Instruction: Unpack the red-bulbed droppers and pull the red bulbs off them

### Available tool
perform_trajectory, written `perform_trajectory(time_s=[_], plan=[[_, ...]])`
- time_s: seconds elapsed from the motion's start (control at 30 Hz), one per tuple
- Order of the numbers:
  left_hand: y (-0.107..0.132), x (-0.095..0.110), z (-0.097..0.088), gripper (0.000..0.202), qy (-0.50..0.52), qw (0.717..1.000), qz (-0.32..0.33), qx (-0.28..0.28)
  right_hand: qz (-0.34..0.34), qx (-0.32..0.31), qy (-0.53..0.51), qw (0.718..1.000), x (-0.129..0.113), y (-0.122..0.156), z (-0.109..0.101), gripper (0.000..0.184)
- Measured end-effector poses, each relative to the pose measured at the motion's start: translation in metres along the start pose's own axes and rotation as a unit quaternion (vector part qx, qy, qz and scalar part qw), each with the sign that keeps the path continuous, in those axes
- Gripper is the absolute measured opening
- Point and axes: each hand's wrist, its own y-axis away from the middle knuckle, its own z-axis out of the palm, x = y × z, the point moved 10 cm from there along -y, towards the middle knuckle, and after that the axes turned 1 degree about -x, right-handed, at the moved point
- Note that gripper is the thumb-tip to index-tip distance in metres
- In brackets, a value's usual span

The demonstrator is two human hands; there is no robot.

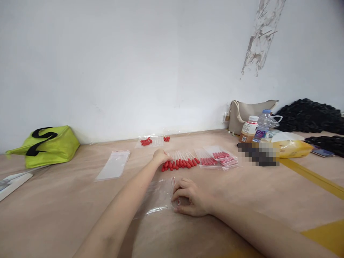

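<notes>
A row of thin pale sticks with red bulb-shaped ends [184, 163] lies on the table, red ends toward me. My left hand [160, 157] is at the row's left end, its fingers closed around sticks there; how many is hidden. Closer to me lies a clear zip bag [158, 200] with a red line along its right edge. My right hand [192, 198] grips that edge, fingers curled and thumb below. To the right of the row are several filled bags [219, 158] of red-ended sticks, partly stacked.
Flat clear bags [114, 165] lie at left. Near the wall, another bag [156, 141] has red pieces on it. A lime-green bag [51, 145] stands far left. Bottles [249, 129], a beige handbag [233, 118], a yellow packet [294, 147] and black heaps [309, 116] occupy the right.
</notes>
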Motion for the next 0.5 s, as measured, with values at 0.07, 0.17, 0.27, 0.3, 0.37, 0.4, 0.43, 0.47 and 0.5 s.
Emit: perform_trajectory(time_s=[0.07, 0.17, 0.27, 0.3, 0.37, 0.4, 0.43, 0.47, 0.5], plan=[[0.000, 0.000, -0.003, 0.028, -0.022, 1.000, 0.001, 0.020, 0.002, 0.001, -0.001, 1.000, 0.000, 0.000, 0.000, 0.022], [-0.002, -0.003, -0.005, 0.024, -0.038, 0.998, -0.002, 0.040, 0.006, -0.001, -0.002, 1.000, 0.001, 0.000, 0.000, 0.022], [-0.001, -0.001, -0.009, 0.020, -0.041, 0.998, 0.007, 0.054, 0.006, 0.000, -0.003, 1.000, 0.001, 0.000, 0.000, 0.021], [0.001, 0.001, -0.012, 0.019, -0.042, 0.997, 0.017, 0.060, 0.006, 0.002, -0.003, 1.000, 0.002, 0.000, 0.000, 0.021], [0.015, 0.008, -0.018, 0.016, -0.044, 0.995, 0.052, 0.070, 0.004, 0.007, -0.002, 1.000, 0.002, 0.000, -0.001, 0.021], [0.026, 0.012, -0.021, 0.015, -0.045, 0.993, 0.076, 0.073, 0.003, 0.008, -0.003, 1.000, 0.003, 0.001, 0.000, 0.021], [0.040, 0.015, -0.023, 0.013, -0.045, 0.991, 0.105, 0.075, 0.003, 0.009, -0.003, 1.000, 0.004, 0.002, 0.000, 0.021], [0.056, 0.017, -0.024, 0.013, -0.044, 0.987, 0.137, 0.070, 0.002, 0.009, -0.004, 1.000, 0.004, 0.002, 0.000, 0.021], [0.073, 0.016, -0.023, 0.015, -0.044, 0.984, 0.163, 0.060, 0.002, 0.008, -0.005, 1.000, 0.004, 0.003, 0.000, 0.021]])
